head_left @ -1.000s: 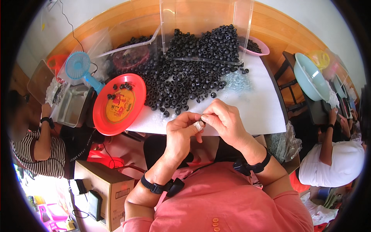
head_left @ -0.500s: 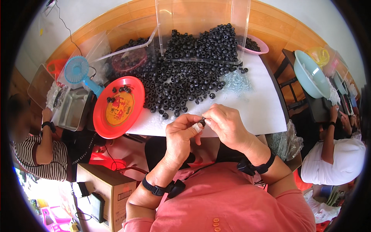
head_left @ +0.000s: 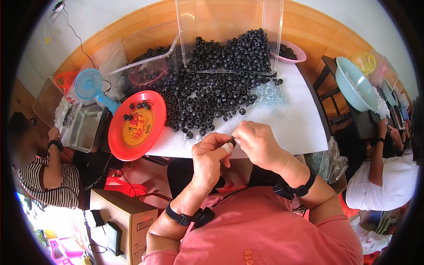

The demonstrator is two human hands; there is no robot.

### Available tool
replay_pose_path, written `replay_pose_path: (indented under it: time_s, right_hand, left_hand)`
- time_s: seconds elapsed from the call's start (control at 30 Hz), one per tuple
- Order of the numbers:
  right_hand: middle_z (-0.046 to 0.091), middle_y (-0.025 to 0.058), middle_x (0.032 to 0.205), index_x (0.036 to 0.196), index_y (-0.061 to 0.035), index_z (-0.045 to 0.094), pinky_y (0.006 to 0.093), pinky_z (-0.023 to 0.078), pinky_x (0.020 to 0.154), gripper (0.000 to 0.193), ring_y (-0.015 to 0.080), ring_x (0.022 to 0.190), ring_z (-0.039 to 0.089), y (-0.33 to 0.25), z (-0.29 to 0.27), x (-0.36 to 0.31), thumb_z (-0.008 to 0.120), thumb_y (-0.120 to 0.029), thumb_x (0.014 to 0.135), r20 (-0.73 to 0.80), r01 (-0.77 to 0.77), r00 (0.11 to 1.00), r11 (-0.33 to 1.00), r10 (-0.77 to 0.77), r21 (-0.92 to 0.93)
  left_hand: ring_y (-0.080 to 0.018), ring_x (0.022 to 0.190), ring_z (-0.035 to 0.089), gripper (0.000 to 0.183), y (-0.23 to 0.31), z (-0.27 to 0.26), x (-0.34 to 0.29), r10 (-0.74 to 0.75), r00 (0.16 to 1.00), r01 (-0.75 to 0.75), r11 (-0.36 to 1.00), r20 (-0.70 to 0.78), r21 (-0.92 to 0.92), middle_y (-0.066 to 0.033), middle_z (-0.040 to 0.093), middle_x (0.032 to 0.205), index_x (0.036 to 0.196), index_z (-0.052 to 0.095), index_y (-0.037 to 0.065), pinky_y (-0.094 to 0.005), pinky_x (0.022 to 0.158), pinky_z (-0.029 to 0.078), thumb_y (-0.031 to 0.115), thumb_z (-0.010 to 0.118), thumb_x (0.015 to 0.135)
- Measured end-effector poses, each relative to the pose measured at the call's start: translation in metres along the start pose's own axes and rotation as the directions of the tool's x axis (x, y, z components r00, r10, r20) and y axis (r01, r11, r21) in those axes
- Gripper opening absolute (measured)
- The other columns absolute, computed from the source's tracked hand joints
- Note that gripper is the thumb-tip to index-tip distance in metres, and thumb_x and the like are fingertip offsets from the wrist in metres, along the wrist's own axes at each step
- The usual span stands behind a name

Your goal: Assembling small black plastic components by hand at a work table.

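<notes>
At the table's near edge my left hand (head_left: pixel 206 160) is closed, its thumb and forefinger pinching a small black hollow plastic part (head_left: pixel 232 142). A white wrap covers the thumb's tip. My right hand (head_left: pixel 259 142) meets it from the right, thumb and forefinger pinched together against that part. Whatever those right fingertips hold is too small to make out. Just beyond my hands spreads a heap of similar black parts (head_left: pixel 205 97), round with open holes. Small clear beads (head_left: pixel 270 96) lie scattered to the heap's right on the white table covering (head_left: pixel 304 119).
A red plate (head_left: pixel 115 140) with a few black parts stands left, beside a blue fan (head_left: pixel 89 84). Behind the heap a clear box (head_left: pixel 229 20) lies tipped. A pink bowl (head_left: pixel 302 54) is at back right. Other people sit at left and right; a carton (head_left: pixel 121 212) stands lower left.
My hands stay together, and the right fingers have closed in slightly over the black part. The whole view has shifted a little.
</notes>
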State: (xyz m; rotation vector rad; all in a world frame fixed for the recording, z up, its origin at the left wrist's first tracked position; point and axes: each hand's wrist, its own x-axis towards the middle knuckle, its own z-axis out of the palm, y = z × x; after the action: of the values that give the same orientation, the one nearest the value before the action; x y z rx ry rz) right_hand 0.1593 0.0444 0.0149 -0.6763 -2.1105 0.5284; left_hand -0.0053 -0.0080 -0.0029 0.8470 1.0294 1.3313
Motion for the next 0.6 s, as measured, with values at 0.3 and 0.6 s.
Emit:
replay_pose_path:
  time_s: [0.3, 0.6]
  right_hand:
    - [0.054, 0.0109, 0.077, 0.081, -0.0062, 0.05, 0.0459, 0.045, 0.062, 0.017, 0.0349, 0.072, 0.056, 0.003, 0.009, -0.004, 0.062, 0.0, 0.072, -0.058, 0.098, 0.992, 0.982, -0.108, -0.163]
    - [0.058, 0.0115, 0.071, 0.077, -0.005, 0.049, 0.0456, 0.046, 0.058, 0.014, 0.0338, 0.068, 0.062, -0.004, 0.003, 0.005, 0.063, -0.006, 0.075, 0.02, -0.031, 0.999, 0.977, 0.036, -0.21]
  left_hand:
    - [-0.0125, 0.063, 0.059, 0.011, -0.001, 0.002, 0.002, 0.039, 0.999, -0.039, 0.999, -0.03, 0.019, -0.0095, 0.066, 0.083, 0.098, 0.066, -0.008, -0.0232, 0.045, 0.045, -0.004, 0.067, 0.088]
    - [-0.0122, 0.062, 0.059, 0.01, -0.005, 0.003, 0.003, 0.043, 0.999, -0.042, 0.999, -0.031, 0.018, -0.0095, 0.067, 0.083, 0.098, 0.066, -0.007, -0.0229, 0.045, 0.045, -0.005, 0.065, 0.089]
